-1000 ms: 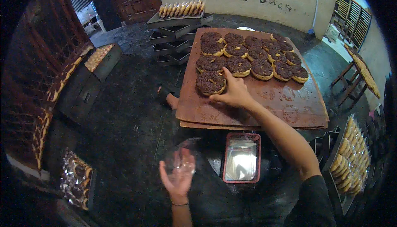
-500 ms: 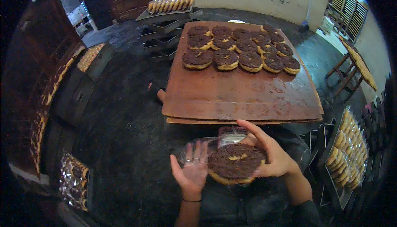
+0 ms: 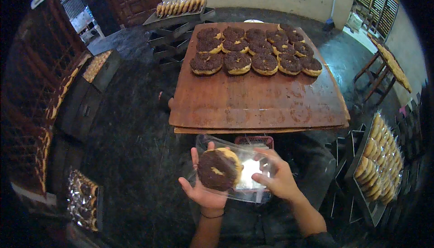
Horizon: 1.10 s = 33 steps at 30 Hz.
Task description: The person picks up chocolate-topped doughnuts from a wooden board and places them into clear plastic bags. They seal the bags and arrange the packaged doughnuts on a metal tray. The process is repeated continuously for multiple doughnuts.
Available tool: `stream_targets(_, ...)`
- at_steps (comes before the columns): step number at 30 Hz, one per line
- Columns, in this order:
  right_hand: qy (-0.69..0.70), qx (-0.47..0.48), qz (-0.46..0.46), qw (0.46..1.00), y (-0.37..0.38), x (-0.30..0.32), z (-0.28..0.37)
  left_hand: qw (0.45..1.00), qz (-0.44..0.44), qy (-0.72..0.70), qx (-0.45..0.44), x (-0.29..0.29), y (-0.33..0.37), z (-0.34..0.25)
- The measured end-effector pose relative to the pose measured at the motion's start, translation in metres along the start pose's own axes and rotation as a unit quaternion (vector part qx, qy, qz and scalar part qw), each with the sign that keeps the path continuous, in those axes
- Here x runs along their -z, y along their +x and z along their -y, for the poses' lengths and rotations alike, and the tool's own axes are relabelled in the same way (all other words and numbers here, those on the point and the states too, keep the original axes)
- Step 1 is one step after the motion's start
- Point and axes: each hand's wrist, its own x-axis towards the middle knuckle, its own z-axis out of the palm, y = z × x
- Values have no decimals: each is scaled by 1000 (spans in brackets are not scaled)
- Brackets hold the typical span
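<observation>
Now, as I read it from my remote seat:

Left hand (image 3: pixel 203 193): I see it palm up with fingers spread, cupped under the bag and the bun inside it.
Right hand (image 3: pixel 278 179): I see its fingers closed on the bag's open edge, pinching the plastic.
Bun (image 3: pixel 218 169): round, chocolate-topped with a pale rim, tilted on my left palm and sitting inside the bag.
Bag (image 3: pixel 251 175): clear plastic, stretched between both hands, mouth toward the right hand; its glare hides what is behind it.
Red tray (image 3: pixel 255 139): only its rim shows to me, just past the bag and below the board's near edge.
Board (image 3: pixel 257 101): wide brown wood, just beyond my hands, stacked on another like it; its near half is bare.
Buns on board (image 3: pixel 255 49): rows of the same chocolate-topped rounds fill the far end, touching one another.
Far rack (image 3: pixel 181 6): a row of pale baked pieces stands on edge on a tray beyond the board.
Right trays (image 3: pixel 377 157): pale baked pieces lie in rows, well to the right of my hands.
Left packs (image 3: pixel 83 200): shiny wrapped goods lie on the dark floor, well apart from my left hand.
</observation>
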Motion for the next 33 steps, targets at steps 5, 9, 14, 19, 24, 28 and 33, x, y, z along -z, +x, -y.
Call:
stream_targets(5, 3, 150, 42, 988, 34, -6, 24, 979, -187, -52, 68, 14, -14, 3)
stream_targets(9, -332, 378, 92, 859, 10, -19, 47, 981, -144, -1, 133, -21, -23, 21)
stream_targets(14, -238, 297, 116, 917, -35, 9, 53, 993, -88, 28, 72, -56, -5, 24)
stream_targets(19, -251, 258, 172, 917, -48, 8, 44, 995, -37, 61, 64, -60, -7, 35)
stream_targets(24, -185, 246, 305, 901, -46, 24, 44, 986, -97, 100, 92, -60, -1, 31)
stream_targets(28, -164, 250, 241, 923, -48, 40, 68, 992, -69, 29, 97, -51, 3, 15)
stream_targets(33, -232, 210, 157, 937, -46, -1, 40, 993, 3, -26, 113, -54, 2, 26)
